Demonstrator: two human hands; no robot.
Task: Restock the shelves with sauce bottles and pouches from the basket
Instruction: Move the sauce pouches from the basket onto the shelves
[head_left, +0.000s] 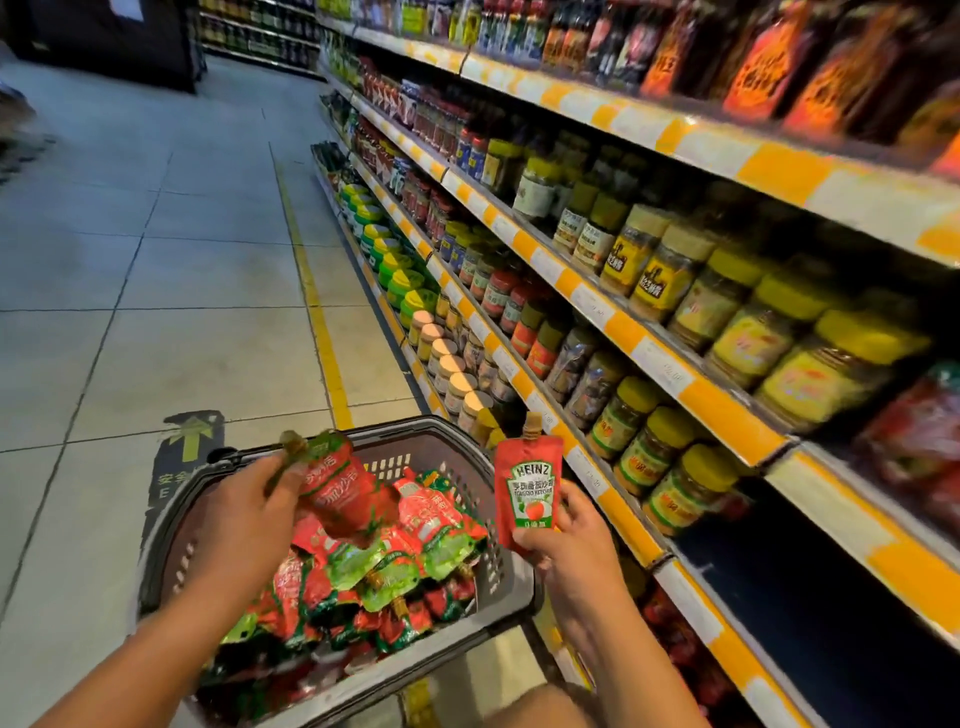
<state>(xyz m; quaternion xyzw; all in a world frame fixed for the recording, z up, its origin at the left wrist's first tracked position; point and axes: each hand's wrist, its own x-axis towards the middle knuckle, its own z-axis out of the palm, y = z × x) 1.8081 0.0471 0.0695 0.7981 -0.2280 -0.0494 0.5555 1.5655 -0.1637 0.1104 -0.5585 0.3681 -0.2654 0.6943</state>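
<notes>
A grey plastic basket (457, 441) stands on the floor in front of me, filled with several red and green ketchup pouches (415, 540). My left hand (249, 514) holds one blurred red pouch (337, 493) tilted above the basket. My right hand (571, 540) grips a red Heinz ketchup pouch (527, 486) upright by its lower part, spout up, just right of the basket and close to the shelf edge. A dark, bare stretch of shelf (810, 587) lies to the right of that pouch.
Shelves (727, 400) with yellow and white price strips run along the right, packed with jars and bottles. Red packets fill the lowest shelf (675, 634). Tiled floor with a yellow line (322, 332) stretches away on the left. My knee (540, 712) shows at the bottom.
</notes>
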